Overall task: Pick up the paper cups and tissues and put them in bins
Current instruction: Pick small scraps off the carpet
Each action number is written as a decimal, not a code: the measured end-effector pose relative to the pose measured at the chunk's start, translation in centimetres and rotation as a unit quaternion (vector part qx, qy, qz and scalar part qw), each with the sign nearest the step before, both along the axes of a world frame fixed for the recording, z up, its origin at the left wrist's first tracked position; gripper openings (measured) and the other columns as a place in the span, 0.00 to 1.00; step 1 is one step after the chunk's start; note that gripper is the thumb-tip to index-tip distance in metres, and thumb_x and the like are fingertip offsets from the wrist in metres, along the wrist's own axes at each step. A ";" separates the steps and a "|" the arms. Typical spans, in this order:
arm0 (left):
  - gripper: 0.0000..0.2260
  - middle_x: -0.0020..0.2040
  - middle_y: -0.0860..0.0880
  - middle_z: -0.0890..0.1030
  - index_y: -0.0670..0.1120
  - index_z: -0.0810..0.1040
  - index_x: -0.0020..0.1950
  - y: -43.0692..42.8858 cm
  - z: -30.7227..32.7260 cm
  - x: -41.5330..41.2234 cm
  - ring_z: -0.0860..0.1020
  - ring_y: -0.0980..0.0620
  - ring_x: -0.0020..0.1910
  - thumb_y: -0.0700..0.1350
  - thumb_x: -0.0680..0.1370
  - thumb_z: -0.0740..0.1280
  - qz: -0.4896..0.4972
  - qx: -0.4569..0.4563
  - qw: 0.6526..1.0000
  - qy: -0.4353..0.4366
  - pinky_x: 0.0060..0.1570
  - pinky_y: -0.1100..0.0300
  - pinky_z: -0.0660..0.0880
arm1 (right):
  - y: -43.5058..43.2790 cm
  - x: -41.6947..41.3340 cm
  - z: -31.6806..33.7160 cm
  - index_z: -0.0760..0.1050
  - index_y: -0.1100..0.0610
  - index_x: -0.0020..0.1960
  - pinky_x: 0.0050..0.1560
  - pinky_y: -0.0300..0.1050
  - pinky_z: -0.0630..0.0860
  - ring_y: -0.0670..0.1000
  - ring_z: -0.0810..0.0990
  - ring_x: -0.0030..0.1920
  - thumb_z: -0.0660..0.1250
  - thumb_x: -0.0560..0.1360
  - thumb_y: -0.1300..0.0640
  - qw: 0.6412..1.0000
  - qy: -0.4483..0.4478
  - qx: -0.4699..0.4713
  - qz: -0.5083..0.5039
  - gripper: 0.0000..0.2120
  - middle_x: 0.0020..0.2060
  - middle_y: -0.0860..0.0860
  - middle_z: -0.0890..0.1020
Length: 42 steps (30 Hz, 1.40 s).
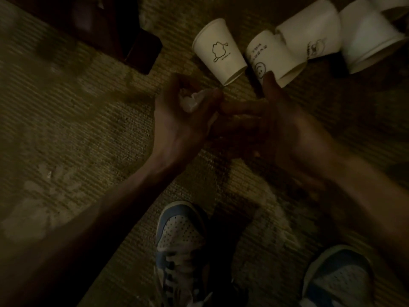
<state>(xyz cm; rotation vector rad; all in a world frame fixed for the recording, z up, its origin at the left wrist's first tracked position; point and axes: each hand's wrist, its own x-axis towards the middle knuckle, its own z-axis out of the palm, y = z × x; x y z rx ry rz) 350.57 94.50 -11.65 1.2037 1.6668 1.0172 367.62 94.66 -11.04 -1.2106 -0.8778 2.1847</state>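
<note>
- The left hand [183, 111] hovers over the carpet [88, 120]. Its grip is curled round a crumpled white tissue [192, 102], which sits in the palm.
- The right hand [277, 129] is just beside it. Its fingers [241, 106] stretch left towards the left hand and its thumb points up, ending at the near edge of a cup. This grip looks slack and open, with nothing seen in it, though the light is poor.
- At least four paper cups lie on their sides on the carpet, just beyond the hands. They are a cup with a line drawing [218, 52], a cup with a smiley [274, 58], a third cup [309, 34] touching the smiley cup, and a fourth [369, 38] further right. A white shape at the far right corner may be a fifth cup.
- Pale blurred patches at the near left [44, 185] and between the shoes [181, 244] may be more tissues, but they are too dim to tell.
- A dark flat thing [143, 52] lies at the far left.
- No bin is in view.
- Judged from this, the task is at an early stage. One tissue is in hand, no cup has been lifted, and nothing is seen binned. The cups, any loose tissues and the trip to the bins are all left to do.
</note>
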 end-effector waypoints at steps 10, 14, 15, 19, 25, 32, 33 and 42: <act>0.19 0.53 0.59 0.76 0.50 0.70 0.67 7.1 -3.2 -1.6 0.78 0.70 0.46 0.53 0.79 0.67 -0.019 0.012 1.000 0.014 0.35 0.75 0.73 | 5.6 -2.2 -0.7 0.69 0.46 0.70 0.47 0.36 0.73 0.42 0.78 0.52 0.57 0.81 0.43 0.910 -0.316 0.270 -0.007 0.18 0.60 0.48 0.75; 0.17 0.48 0.53 0.80 0.42 0.75 0.63 8.6 -4.3 -1.8 0.79 0.50 0.52 0.52 0.81 0.64 -0.037 0.052 0.994 0.092 0.39 0.79 0.70 | 6.3 -2.6 -1.9 0.62 0.52 0.75 0.64 0.48 0.72 0.51 0.73 0.65 0.55 0.83 0.48 0.886 -0.354 0.296 0.054 0.22 0.71 0.52 0.68; 0.14 0.45 0.49 0.81 0.40 0.75 0.60 8.7 -3.8 -1.7 0.80 0.45 0.49 0.49 0.81 0.64 -0.056 0.040 0.997 0.039 0.38 0.74 0.72 | 6.2 -2.7 -1.9 0.62 0.54 0.75 0.66 0.49 0.69 0.52 0.71 0.66 0.55 0.83 0.49 0.878 -0.362 0.304 0.069 0.22 0.71 0.52 0.67; 0.13 0.29 0.52 0.78 0.55 0.75 0.36 8.8 -3.3 -1.8 0.77 0.63 0.30 0.54 0.81 0.64 -0.083 0.073 0.987 0.119 0.28 0.62 0.71 | 5.4 -2.3 -1.1 0.60 0.52 0.76 0.66 0.49 0.69 0.51 0.70 0.67 0.56 0.83 0.49 0.875 -0.375 0.295 0.081 0.22 0.72 0.52 0.66; 0.25 0.31 0.56 0.80 0.55 0.81 0.40 8.6 1.0 0.4 0.79 0.61 0.31 0.74 0.70 0.59 -0.162 0.041 0.981 0.100 0.33 0.61 0.76 | 3.1 1.7 3.6 0.55 0.40 0.75 0.44 0.36 0.71 0.41 0.74 0.52 0.64 0.77 0.41 0.853 -0.393 0.344 0.006 0.30 0.62 0.45 0.72; 0.18 0.36 0.64 0.81 0.66 0.79 0.39 7.1 9.2 11.5 0.79 0.66 0.36 0.72 0.73 0.54 -0.345 0.087 0.934 -0.031 0.33 0.61 0.73 | -0.9 10.3 11.1 0.61 0.37 0.64 0.49 0.37 0.79 0.35 0.74 0.56 0.71 0.70 0.40 0.805 -0.444 0.367 -0.143 0.28 0.53 0.32 0.72; 0.18 0.38 0.62 0.82 0.65 0.79 0.41 7.2 10.5 13.5 0.80 0.64 0.38 0.71 0.73 0.54 -0.352 0.089 0.930 -0.051 0.37 0.56 0.75 | -1.4 11.8 12.2 0.62 0.36 0.63 0.47 0.38 0.80 0.35 0.75 0.55 0.72 0.69 0.41 0.793 -0.450 0.368 -0.181 0.28 0.54 0.32 0.73; 0.13 0.49 0.57 0.75 0.65 0.72 0.50 8.3 17.5 30.8 0.81 0.64 0.41 0.47 0.72 0.62 -0.489 0.107 0.834 -0.230 0.32 0.71 0.76 | -5.2 25.9 19.8 0.65 0.37 0.61 0.45 0.35 0.80 0.38 0.80 0.55 0.74 0.66 0.41 0.683 -0.471 0.430 -0.356 0.28 0.57 0.40 0.79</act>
